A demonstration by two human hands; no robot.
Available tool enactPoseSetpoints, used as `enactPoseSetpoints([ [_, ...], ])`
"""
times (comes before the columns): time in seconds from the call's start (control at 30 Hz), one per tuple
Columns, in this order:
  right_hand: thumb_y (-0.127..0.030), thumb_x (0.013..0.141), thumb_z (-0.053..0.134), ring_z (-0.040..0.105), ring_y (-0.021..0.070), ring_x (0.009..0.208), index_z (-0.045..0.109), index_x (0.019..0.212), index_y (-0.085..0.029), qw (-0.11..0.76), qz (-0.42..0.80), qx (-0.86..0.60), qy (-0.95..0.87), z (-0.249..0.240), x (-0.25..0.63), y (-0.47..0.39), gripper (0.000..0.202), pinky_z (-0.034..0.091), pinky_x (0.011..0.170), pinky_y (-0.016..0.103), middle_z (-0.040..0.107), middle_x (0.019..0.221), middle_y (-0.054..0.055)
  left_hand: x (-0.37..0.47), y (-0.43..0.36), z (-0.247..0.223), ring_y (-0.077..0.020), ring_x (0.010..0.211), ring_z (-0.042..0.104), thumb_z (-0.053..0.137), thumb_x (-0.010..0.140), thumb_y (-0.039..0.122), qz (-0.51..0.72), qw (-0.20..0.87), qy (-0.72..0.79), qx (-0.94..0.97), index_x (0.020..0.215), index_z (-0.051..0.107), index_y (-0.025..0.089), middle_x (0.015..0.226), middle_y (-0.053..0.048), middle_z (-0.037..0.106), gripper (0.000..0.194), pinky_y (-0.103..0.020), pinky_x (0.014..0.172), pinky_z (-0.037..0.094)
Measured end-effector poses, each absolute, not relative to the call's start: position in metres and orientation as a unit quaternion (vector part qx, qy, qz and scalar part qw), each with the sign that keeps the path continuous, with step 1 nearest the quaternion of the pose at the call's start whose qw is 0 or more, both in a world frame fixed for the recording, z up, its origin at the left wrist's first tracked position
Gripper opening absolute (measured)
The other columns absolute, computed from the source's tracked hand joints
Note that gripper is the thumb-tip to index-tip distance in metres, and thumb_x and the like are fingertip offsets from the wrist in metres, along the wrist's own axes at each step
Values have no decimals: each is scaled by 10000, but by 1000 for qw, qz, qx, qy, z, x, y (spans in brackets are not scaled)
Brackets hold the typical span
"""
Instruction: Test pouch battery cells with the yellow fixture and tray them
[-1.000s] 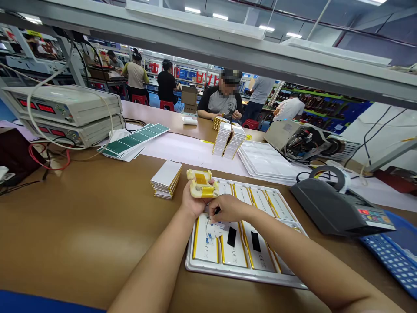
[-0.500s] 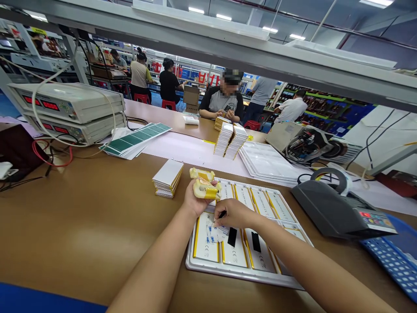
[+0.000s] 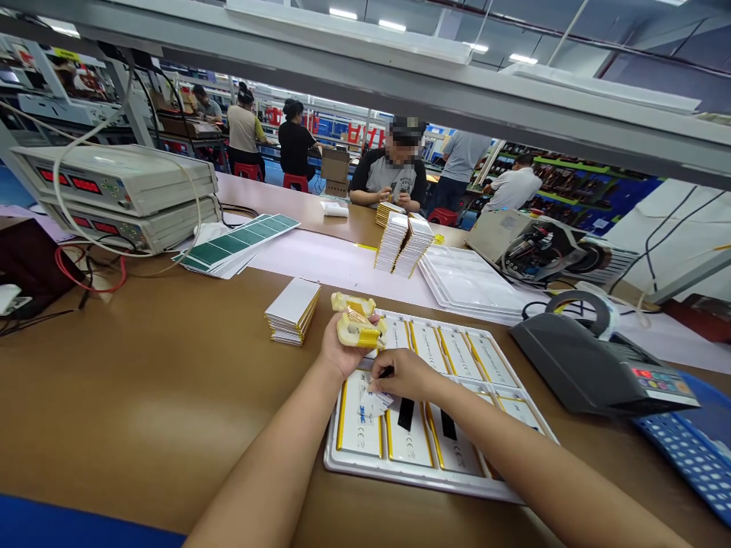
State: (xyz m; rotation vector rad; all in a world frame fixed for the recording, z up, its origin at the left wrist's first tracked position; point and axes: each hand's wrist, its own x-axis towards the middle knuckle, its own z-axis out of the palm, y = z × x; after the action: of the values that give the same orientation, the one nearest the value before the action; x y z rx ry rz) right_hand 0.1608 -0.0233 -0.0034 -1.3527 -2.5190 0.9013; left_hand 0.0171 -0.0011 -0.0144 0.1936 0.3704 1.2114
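Observation:
My left hand point(image 3: 338, 352) is closed around a cream-coloured plastic holder point(image 3: 361, 332) with amber tape across it, held over the tray's near-left part. My right hand point(image 3: 408, 374) pinches a white 3M-printed liner sheet point(image 3: 374, 402) with blue lettering, above the front left battery. A small black piece shows beside its fingertips. Beneath both hands lies a white plastic tray point(image 3: 400, 476), whose compartments hold several flat white pouch batteries point(image 3: 361, 440) with yellow edges. Black strips point(image 3: 406, 414) lie on some of the front batteries.
Left of the tray stands a stack of white batteries point(image 3: 292, 301). A black tape dispenser point(image 3: 576, 365) sits at right, beside a blue basket point(image 3: 685, 457). Farther back are battery stacks point(image 3: 394, 240), white trays point(image 3: 462, 281), green sheets point(image 3: 240, 243), stacked meters point(image 3: 119, 190) and a seated co-worker point(image 3: 394, 179).
My right hand has shifted slightly left, and the 3M liner sheet in it has changed angle and appears more folded. My left hand keeps its hold on the cream holder.

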Motion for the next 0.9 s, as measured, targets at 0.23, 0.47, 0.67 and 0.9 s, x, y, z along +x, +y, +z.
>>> enactPoseSetpoints([
  [0.23,-284,642,646,526,105,604,651,676,-188,69,318,-428,-843,-1,163,-21,101,347,552,205,630,654,-24,17,-1,-14,-236,755,599,439,750,269,558,806,169,99,979,539,85,794,-136,628,310,-344,612,474],
  [0.47,-284,649,658,527,106,622,652,672,-186,69,321,-387,-862,0,165,-22,101,352,567,200,632,669,-22,17,0,-17,-240,761,604,450,748,274,560,803,174,103,973,549,71,807,-154,634,319,-341,629,471],
  [0.67,-277,658,661,533,112,646,643,654,-179,98,328,-357,-869,3,165,-29,100,374,597,204,624,678,-8,18,1,-17,-240,757,608,457,744,280,554,806,183,104,985,548,75,805,-148,633,329,-342,621,474],
  [0.9,-337,639,692,527,103,598,640,638,-136,116,511,-185,-831,35,193,-58,207,410,586,214,601,624,26,17,1,-15,-254,786,608,483,716,263,552,807,189,88,999,544,54,827,-171,629,357,-349,641,485],
])
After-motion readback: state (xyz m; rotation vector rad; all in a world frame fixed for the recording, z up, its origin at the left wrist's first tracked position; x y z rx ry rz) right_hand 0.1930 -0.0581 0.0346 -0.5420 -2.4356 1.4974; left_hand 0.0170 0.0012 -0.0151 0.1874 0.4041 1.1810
